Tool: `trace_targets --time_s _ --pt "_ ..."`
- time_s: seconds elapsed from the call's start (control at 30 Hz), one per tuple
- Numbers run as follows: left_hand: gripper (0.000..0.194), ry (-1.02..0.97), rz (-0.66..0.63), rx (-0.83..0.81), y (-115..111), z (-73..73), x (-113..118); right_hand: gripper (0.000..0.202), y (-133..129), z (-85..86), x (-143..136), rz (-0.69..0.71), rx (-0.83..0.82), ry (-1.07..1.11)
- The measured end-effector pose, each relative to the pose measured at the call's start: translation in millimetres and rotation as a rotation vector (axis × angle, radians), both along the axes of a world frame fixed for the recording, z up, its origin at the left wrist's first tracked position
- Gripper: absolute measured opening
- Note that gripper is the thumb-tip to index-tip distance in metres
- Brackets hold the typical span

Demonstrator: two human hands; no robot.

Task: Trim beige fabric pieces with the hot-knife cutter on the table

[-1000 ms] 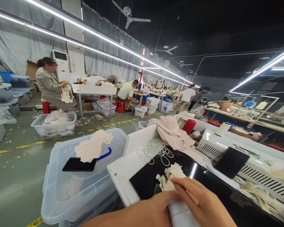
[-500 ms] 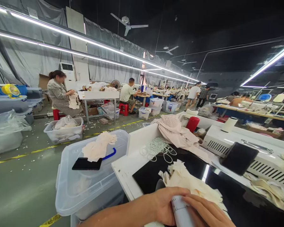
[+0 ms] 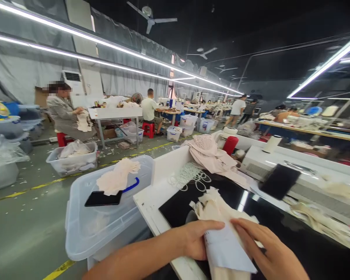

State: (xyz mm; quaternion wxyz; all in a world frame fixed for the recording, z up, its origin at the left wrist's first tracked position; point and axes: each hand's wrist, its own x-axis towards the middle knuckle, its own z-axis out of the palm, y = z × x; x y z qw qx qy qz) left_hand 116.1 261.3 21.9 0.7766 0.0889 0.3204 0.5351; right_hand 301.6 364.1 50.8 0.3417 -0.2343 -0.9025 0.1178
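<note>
A bundle of cream fabric pieces (image 3: 218, 206) lies over the black tabletop, its ragged far ends fanned out. A sheet of white paper (image 3: 229, 247) with some print on its left edge is curved over the near part. My left hand (image 3: 194, 237) grips the bundle and paper from the left, thumb across the top. Along the right side, my right hand (image 3: 264, 241) holds the paper and bundle, with fingers fairly straight and the fingertips partly hidden. A dark rounded thing (image 3: 191, 216) shows just behind my left hand.
Pale green elastic loops (image 3: 189, 175) and pink fabric (image 3: 205, 153) lie at the back of the worktable (image 3: 147, 202). A dark tablet (image 3: 280, 181) leans on the white machine housing at right. On the left, a lidded plastic bin (image 3: 76, 233) bears a phone (image 3: 103, 198) and cream cloth (image 3: 116, 177).
The white paper was rolled tight between my hands and now lies more open over the bundle. My right hand has moved away from my left. The view has shifted a little.
</note>
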Motion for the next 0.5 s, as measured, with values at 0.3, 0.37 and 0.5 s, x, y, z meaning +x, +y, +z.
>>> trace_targets --time_s 0.3,0.37,0.5 --pt "0.051 -0.073 -0.003 0.130 -19 14.6 -4 0.036 -34 25.4 -11 0.009 -0.097 -0.023" --pt "0.050 -0.070 0.000 0.119 -21 15.7 -3 0.037 -35 22.8 -8 -0.046 -0.151 -0.014" --pt "0.051 -0.061 0.019 0.096 -20 12.6 -1 0.037 -40 27.6 3 -0.127 -0.237 0.036"
